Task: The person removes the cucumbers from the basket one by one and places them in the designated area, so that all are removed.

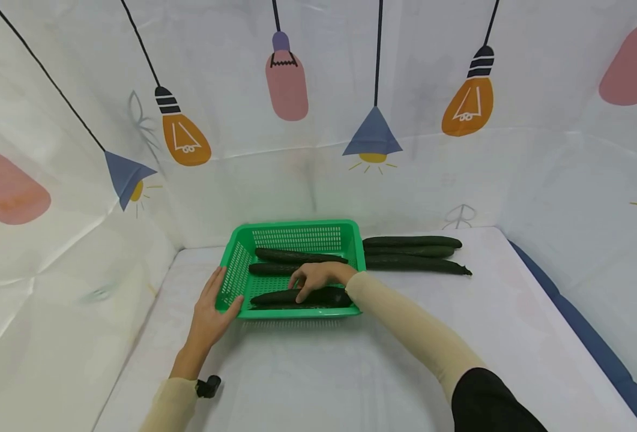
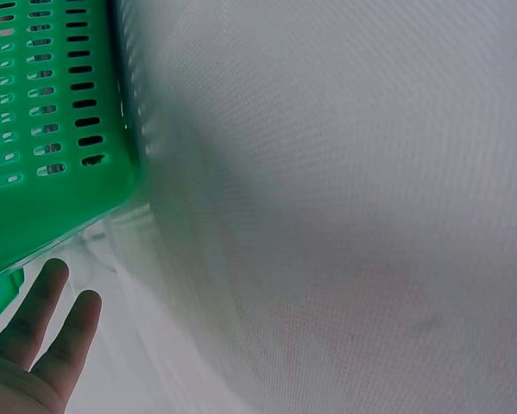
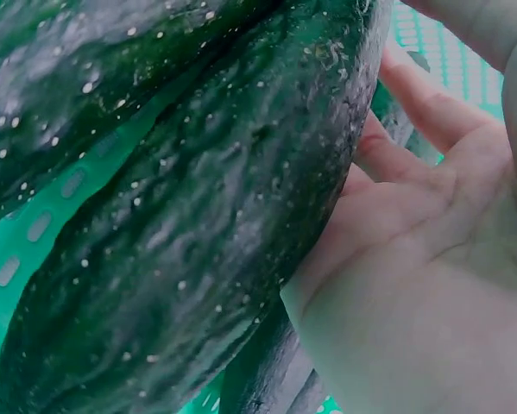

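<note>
With the basket (image 1: pixel 296 314) read as a clock face in the head view, a cucumber (image 1: pixel 329 296) at six o'clock is gripped between the thumb and curled fingers of the right hand (image 1: pixel 320 275). Two cucumbers (image 1: pixel 302 256) are laid toward twelve. The rim at eight is touched by the left hand (image 1: pixel 210 312), its fingers straight and spread. Outside, toward two, three cucumbers (image 1: pixel 410 251) are set on the table (image 1: pixel 307 378).
</note>
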### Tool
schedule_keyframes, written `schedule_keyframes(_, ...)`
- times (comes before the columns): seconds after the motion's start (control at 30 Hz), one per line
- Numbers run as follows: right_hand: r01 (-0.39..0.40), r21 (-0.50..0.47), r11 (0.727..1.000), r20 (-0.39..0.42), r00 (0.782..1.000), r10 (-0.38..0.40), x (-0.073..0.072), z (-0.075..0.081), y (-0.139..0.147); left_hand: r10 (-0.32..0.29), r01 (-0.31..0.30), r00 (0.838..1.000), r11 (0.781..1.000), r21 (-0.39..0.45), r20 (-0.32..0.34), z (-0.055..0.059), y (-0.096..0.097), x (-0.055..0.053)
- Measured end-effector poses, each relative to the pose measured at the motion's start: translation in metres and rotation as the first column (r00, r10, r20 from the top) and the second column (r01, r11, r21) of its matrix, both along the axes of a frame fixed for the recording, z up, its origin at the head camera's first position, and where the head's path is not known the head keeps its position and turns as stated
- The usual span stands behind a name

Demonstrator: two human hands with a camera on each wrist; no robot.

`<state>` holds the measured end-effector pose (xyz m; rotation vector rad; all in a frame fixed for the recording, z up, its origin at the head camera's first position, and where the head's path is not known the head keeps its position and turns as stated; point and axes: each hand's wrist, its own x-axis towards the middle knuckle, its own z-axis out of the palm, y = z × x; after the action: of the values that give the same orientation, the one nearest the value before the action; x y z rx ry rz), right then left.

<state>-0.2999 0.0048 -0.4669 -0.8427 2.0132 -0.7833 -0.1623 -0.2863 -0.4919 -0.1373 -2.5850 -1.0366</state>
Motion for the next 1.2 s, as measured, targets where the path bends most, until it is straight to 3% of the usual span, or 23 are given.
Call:
schedule_keyframes(0.23,-0.03,-0.052,0.998,-0.082,0.996,0.026,-0.001,0.001,0.001,0.006,-0.006,1.0,1.0,0.003,0.002,0.0,0.001,0.001)
schedule_keyframes(0.53,-0.001,-0.089,0.996,-0.158,0.987,-0.013,-0.001,0.009,0.004,0.014,-0.014,1.0,1.0,0.001,0.005,0.0,0.001,0.001)
schedule_keyframes(0.87,0.059,-0.223,0.973,-0.161,0.982,-0.096,-0.001,0.026,0.014,0.01,-0.01,1.0,1.0,-0.001,-0.002,-0.003,0.001,0.0)
schedule_keyframes(1.2,0.06,-0.26,0.964,-0.284,0.949,-0.135,0.012,0.066,0.028,0.013,-0.013,1.0,1.0,0.005,-0.023,-0.002,0.0,0.001)
